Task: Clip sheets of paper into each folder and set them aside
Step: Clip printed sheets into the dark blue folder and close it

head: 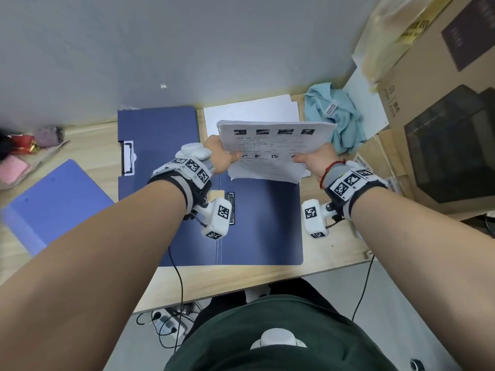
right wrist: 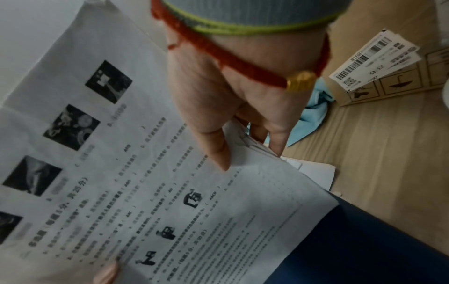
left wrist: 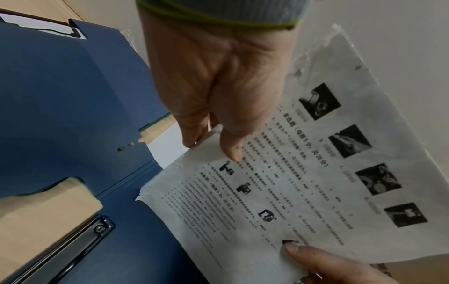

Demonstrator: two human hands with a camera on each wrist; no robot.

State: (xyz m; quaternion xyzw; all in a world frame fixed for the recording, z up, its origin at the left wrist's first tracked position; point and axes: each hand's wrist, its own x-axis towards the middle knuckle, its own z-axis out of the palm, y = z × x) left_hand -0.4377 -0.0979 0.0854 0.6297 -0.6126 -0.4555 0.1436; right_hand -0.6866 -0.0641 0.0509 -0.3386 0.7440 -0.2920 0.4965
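Note:
A stack of printed sheets [head: 270, 145] [left wrist: 303, 173] [right wrist: 121, 182] is held up in the air over an open dark blue folder [head: 257, 223] that lies flat on the desk. My left hand [head: 222, 156] [left wrist: 218, 96] pinches the stack's left edge, thumb on top. My right hand [head: 313, 159] [right wrist: 238, 100] pinches the right edge the same way. The folder's metal clip [head: 231, 207] [left wrist: 73, 247] sits on its left half. A second dark blue folder [head: 158, 145] with a clip [head: 128, 159] lies behind it on the left.
A lighter blue closed folder [head: 53, 204] lies at the left. Blank white sheets [head: 251, 111] lie at the back, beside a crumpled light blue cloth [head: 337, 113]. Cardboard boxes [head: 439, 103] crowd the right side. Small red and pink items [head: 24, 151] sit far left.

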